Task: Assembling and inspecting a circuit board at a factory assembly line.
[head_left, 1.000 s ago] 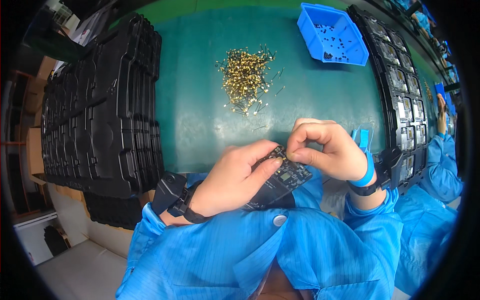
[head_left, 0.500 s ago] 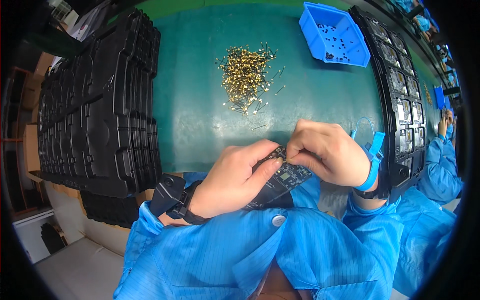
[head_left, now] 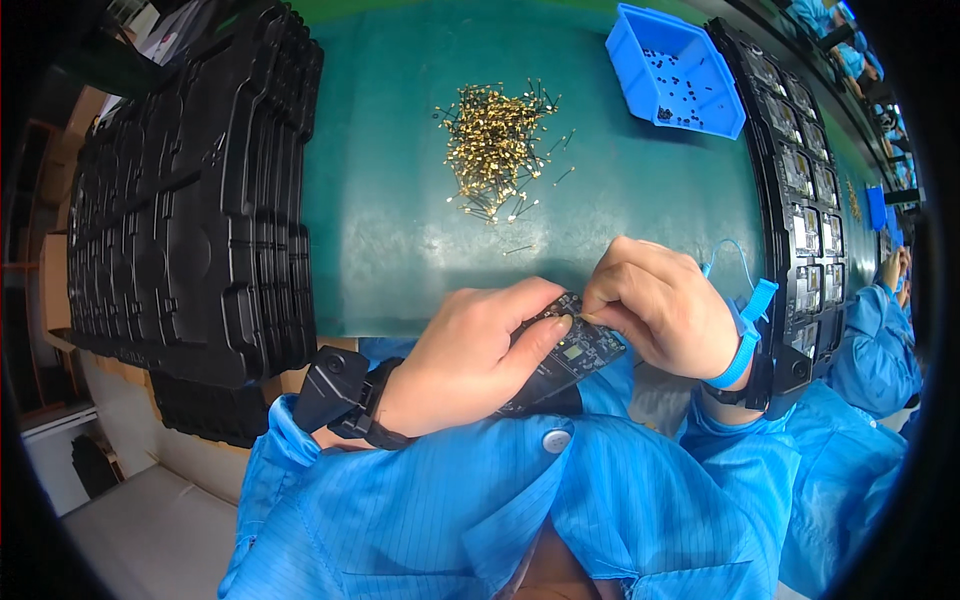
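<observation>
A black circuit board point(head_left: 574, 356) is tilted above the table's near edge, close to my body. My left hand point(head_left: 487, 338) is closed on its left side, thumb lying over the top face. With thumb and forefinger pinched together, my right hand point(head_left: 655, 310) works at the board's upper edge. Whatever is between those fingertips is too small and hidden to name. Beyond my hands lies a loose pile of small gold-ended parts with short black leads point(head_left: 495, 145). One stray piece point(head_left: 519, 249) rests between the pile and my hands.
Stacked black plastic trays point(head_left: 180, 220) rise at the left. A blue bin point(head_left: 676, 75) holding small black pieces stands at the far right. Beside it, a black tray point(head_left: 800, 190) carries several boards in its pockets. Co-workers in blue sit farther right, one sleeve point(head_left: 880, 345) showing.
The view has shifted slightly. My right hand stays pinched at the board's upper edge, with its fingers a little changed in pose; my left hand keeps its hold.
</observation>
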Available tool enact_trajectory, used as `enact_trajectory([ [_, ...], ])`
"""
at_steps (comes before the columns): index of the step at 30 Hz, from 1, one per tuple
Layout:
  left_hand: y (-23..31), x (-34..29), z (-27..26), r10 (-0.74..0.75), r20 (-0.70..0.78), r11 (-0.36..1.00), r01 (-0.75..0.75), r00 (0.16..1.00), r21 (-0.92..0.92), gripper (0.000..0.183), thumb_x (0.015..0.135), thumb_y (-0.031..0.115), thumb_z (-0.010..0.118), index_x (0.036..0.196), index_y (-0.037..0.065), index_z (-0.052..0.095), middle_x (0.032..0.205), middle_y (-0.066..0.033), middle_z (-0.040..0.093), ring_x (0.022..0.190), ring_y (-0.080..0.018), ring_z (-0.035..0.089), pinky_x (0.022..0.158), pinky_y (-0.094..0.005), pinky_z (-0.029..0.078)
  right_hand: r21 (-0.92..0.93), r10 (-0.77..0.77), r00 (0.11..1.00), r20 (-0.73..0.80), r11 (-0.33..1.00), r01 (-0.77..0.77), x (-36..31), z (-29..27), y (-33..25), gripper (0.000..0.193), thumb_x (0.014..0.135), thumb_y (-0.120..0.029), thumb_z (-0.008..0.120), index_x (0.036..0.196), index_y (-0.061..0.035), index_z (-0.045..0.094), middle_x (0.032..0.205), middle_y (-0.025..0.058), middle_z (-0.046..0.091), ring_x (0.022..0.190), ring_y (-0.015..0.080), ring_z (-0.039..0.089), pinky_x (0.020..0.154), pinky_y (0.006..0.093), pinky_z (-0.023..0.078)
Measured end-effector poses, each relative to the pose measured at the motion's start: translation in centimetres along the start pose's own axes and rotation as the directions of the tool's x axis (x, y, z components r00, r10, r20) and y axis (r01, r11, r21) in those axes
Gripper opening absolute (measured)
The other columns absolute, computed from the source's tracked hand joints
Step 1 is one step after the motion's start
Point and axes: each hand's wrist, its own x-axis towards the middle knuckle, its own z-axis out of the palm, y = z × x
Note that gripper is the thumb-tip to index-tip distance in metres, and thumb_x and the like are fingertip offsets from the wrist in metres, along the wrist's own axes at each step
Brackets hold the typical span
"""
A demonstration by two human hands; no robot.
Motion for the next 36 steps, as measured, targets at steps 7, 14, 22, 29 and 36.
enact_trajectory([
  [7,-0.1,0.0,0.1,0.015,0.006,1.0,-0.015,1.0,-0.008,0.014,0.08,0.014,0.055,0.084,0.001,0.05,0.067,-0.0194,0.053,0.063,-0.0387,0.051,0.051,-0.0408,0.037,-0.035,-0.032,0.999,0.006,0.999,0.033,0.0,-0.1,0.1,0.014,0.07,-0.008,0.06,0.08,-0.0042,0.051,0.071,0.0091,0.045,0.063,0.0273,0.05,0.056,0.0356,0.04],
  [14,-0.2,0.0,0.2,0.019,-0.011,0.998,-0.019,1.0,-0.051,0.015,0.08,0.014,0.055,0.084,0.001,0.051,0.066,-0.019,0.052,0.062,-0.0376,0.052,0.05,-0.0396,0.038,-0.034,-0.065,0.998,0.014,0.997,0.066,0.3,-0.2,0.3,0.014,0.069,-0.008,0.059,0.079,-0.0034,0.051,0.07,0.0095,0.045,0.063,0.0274,0.049,0.056,0.0356,0.041],
  [22,0.0,0.1,0.2,-0.005,-0.027,0.998,0.003,1.0,-0.063,0.016,0.082,0.016,0.054,0.08,0.001,0.052,0.064,-0.0183,0.051,0.058,-0.0362,0.05,0.049,-0.037,0.037,0.052,0.081,0.996,0.036,0.995,-0.083,0.0,-0.2,-0.2,0.011,0.072,-0.008,0.06,0.079,-0.0042,0.052,0.071,0.0106,0.05,0.065,0.0295,0.053,0.057,0.0363,0.043],
  [29,0.0,0.2,0.5,-0.034,-0.043,0.997,0.031,0.998,-0.071,0.015,0.082,0.016,0.054,0.079,0.001,0.051,0.064,-0.018,0.051,0.058,-0.0365,0.05,0.048,-0.0373,0.037,0.105,0.212,0.977,-0.011,0.972,-0.21,-0.2,-0.2,-0.7,0.013,0.072,-0.009,0.061,0.081,-0.0028,0.053,0.073,0.012,0.055,0.068,0.0316,0.055,0.058,0.0366,0.044],
  [36,0.1,0.2,0.5,-0.027,-0.069,0.999,0.024,0.997,-0.047,0.015,0.082,0.015,0.054,0.079,0.001,0.051,0.063,-0.0181,0.05,0.058,-0.0363,0.05,0.049,-0.0375,0.037,0.031,0.252,0.967,-0.026,0.967,-0.251,0.1,-0.4,-1.5,0.011,0.072,-0.007,0.06,0.079,-0.0031,0.052,0.071,0.0116,0.054,0.066,0.0311,0.056,0.056,0.0367,0.045],
])
